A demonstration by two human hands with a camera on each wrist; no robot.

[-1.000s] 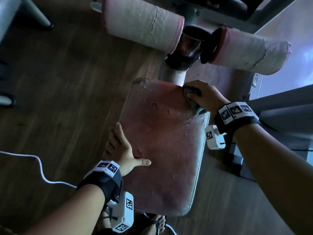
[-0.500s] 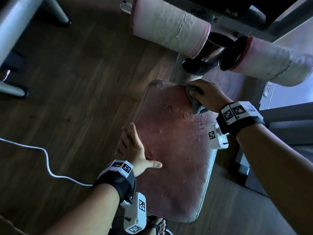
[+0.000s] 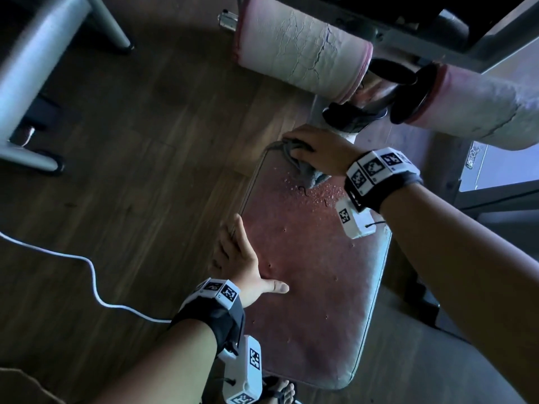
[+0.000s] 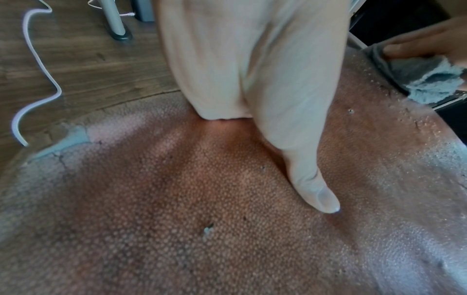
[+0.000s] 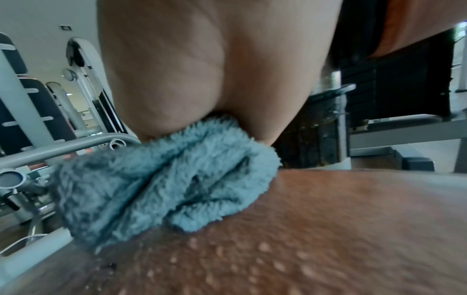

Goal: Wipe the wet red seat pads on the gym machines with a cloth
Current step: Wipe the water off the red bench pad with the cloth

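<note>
No brand or readable writing shows anywhere; the only markings are the black-and-white square code tags on the wristbands (image 3: 376, 170) and on the small white camera blocks (image 3: 354, 220) under each wrist. The red seat pad (image 3: 306, 281) fills the middle of the head view, a rounded rectangle of pebbled, worn vinyl with small nicks and a cracked, pale patch at one near corner. The right hand (image 3: 318, 148) is at the pad's far left corner, pressing a fluffy blue-grey cloth (image 3: 309, 173) down on the surface; its fingers curl over the bunched cloth, and the right wrist view shows the cloth (image 5: 161, 179) wadded under the palm with folds spilling toward the camera. Water droplets (image 3: 318, 193) bead on the pad just beside the cloth, along the far edge toward the right. The left hand (image 3: 239, 258) lies on the pad's left edge about halfway down, well apart from the cloth, holding nothing: the thumb (image 4: 316, 191) stretches flat across the red surface while the fingers reach over the edge, and how they lie below it cannot be told. Beyond the pad's far edge hang two cracked, pale pink roller pads (image 3: 300, 51) on a grey frame. A white cable (image 3: 87, 266) snakes over the wooden floor (image 3: 145, 141) left of the seat.
</note>
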